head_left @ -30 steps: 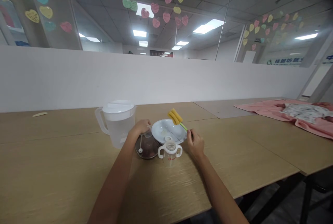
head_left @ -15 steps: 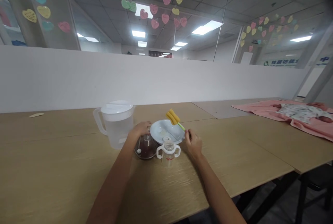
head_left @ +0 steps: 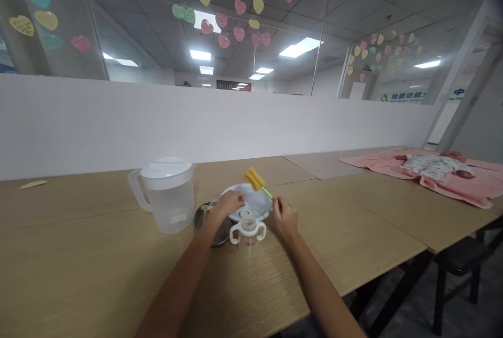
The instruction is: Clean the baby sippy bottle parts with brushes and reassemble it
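1. From where I stand, the right hand (head_left: 286, 216) has its grip closed around the handle of a brush (head_left: 255, 179), and the brush slants up and to the left, its yellow sponge head above the far part of a bowl (head_left: 258, 199)
2. The left hand (head_left: 230, 203) reaches over the left side of the bowl with its fingers curled; I cannot tell whether its grip holds anything
3. Just in front of the bowl a clear bottle (head_left: 249, 230) stands upright on the table (head_left: 94, 264), its mouth uncovered, a white handle on each side and red lettering on its front
4. Left of the bottle lies a dark round tray (head_left: 223, 233), partly hidden by the left forearm, with some clear piece near its far edge that I cannot make out
5. Farther left stands a see-through jug (head_left: 173, 204) with a white lid, its handle pointing left
6. Well off to the right, a pink blanket (head_left: 456, 191) is spread on the table, with a figure in patterned white clothes (head_left: 424, 165) lying on it
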Action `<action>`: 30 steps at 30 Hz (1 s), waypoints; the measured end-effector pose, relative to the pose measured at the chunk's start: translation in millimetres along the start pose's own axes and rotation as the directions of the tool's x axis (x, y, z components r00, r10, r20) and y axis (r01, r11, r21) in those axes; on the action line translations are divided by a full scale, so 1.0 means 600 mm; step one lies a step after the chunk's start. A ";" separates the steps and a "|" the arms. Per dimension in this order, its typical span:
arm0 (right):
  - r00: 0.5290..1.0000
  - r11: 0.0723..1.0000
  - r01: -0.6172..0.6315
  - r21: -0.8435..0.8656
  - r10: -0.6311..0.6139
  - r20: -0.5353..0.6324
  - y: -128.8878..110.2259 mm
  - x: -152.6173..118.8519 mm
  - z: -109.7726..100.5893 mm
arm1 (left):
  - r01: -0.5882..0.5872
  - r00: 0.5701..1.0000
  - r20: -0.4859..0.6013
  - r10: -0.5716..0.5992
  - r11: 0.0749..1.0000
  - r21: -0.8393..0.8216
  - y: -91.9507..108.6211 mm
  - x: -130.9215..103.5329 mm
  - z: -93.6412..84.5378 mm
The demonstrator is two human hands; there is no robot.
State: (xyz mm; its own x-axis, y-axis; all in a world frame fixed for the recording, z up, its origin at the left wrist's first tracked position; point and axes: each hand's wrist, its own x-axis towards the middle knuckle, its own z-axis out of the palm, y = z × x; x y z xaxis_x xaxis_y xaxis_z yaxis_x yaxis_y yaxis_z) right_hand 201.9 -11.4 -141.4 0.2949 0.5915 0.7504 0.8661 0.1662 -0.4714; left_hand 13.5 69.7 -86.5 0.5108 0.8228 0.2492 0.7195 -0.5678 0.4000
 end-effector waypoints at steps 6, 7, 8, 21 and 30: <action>0.997 0.997 -0.067 -0.028 0.068 0.023 0.001 0.002 -0.001 | -0.032 0.992 -0.122 0.018 0.993 -0.116 0.014 0.004 -0.046; 0.997 0.997 -0.068 -0.027 0.069 0.044 0.000 0.002 -0.002 | -0.049 0.989 -0.148 0.027 0.988 -0.146 0.018 0.002 -0.060; 0.996 0.998 -0.057 -0.020 0.058 0.073 0.000 0.002 -0.002 | -0.065 0.984 -0.174 0.035 0.983 -0.173 0.022 -0.001 -0.075; 0.960 0.958 -0.257 -0.131 0.268 0.080 0.008 0.009 -0.006 | 0.142 0.968 0.208 -0.142 0.990 0.015 0.041 -0.086 -0.185; 0.947 0.953 -0.263 -0.148 0.284 0.151 0.000 0.010 -0.014 | 0.291 0.854 0.375 -0.361 0.929 0.230 0.016 -0.065 -0.124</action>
State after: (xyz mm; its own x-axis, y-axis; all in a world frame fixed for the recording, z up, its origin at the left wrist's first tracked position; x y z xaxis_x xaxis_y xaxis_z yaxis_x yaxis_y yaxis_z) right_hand 206.9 -14.3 -132.8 0.4645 0.7264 0.5066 0.8080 -0.1136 -0.5781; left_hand -34.5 33.7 -26.7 0.3531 0.8980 -0.2623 0.9251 -0.2933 0.2412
